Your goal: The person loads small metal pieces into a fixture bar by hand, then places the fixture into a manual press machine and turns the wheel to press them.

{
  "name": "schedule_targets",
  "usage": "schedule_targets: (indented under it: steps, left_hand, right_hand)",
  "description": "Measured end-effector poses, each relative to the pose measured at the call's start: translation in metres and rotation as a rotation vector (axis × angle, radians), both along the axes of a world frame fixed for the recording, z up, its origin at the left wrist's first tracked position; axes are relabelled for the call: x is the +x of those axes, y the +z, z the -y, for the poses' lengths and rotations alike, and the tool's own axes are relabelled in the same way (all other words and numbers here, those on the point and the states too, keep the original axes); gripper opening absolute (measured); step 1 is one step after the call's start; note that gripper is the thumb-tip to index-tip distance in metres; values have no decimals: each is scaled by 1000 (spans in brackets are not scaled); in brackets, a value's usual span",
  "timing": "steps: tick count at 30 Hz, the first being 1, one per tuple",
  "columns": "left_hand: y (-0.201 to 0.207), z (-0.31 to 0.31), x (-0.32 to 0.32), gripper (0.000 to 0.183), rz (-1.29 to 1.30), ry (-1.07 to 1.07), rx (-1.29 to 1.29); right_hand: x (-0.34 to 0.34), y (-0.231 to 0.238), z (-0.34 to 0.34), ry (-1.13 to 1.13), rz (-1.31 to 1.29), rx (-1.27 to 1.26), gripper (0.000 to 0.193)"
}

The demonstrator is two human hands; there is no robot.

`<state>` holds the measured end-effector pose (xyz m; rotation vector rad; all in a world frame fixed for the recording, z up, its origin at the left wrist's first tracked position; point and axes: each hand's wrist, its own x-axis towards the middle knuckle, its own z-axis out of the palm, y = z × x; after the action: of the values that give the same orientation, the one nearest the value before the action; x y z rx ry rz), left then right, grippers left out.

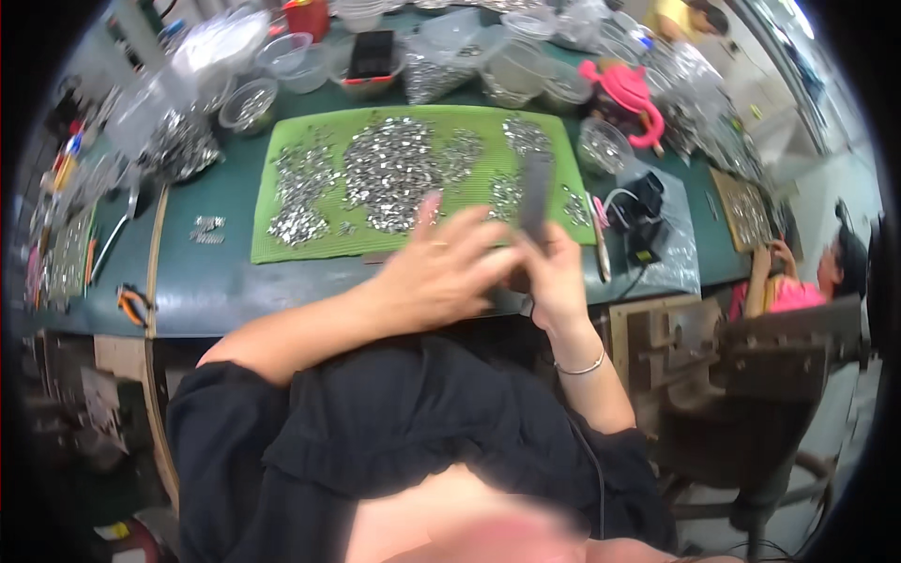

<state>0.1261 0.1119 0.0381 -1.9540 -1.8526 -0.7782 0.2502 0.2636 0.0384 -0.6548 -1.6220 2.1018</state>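
Note:
My right hand (559,280) is closed around a long, flat, dark-grey bar-shaped tool (536,192) that stands up from the fist, over the right part of the green mat (361,249). From the left, my left hand (446,267) reaches across, its back upward and the little finger raised apart. Its other fingers curve to the base of the tool, where their tips are smeared by motion; whatever they pinch there is hidden. Loose small silvery metal parts (389,174) lie in heaps on the mat, just beyond both hands.
Clear plastic tubs (514,70) and bags of metal parts line the table's far side, near a pink watering-can-shaped thing (624,89). A knife-like tool (601,249) lies right of the mat, orange-handled pliers (133,305) far left. Another person (798,293) works at the right.

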Motion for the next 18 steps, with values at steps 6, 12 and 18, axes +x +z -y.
schedule_targets:
  steps: [6,12,18]
  left_hand:
    - [-46,113,-16,56,229,516,-64]
    - [-67,108,-25,34,212,679,-95]
    - [-57,62,-30,36,49,436,-171]
  right_hand:
    - [-50,-30,32,696,-14,1442,24]
    - [-62,-47,26,539,-139,1730,31]
    - [-43,-64,-12,359,-169,1413,54]
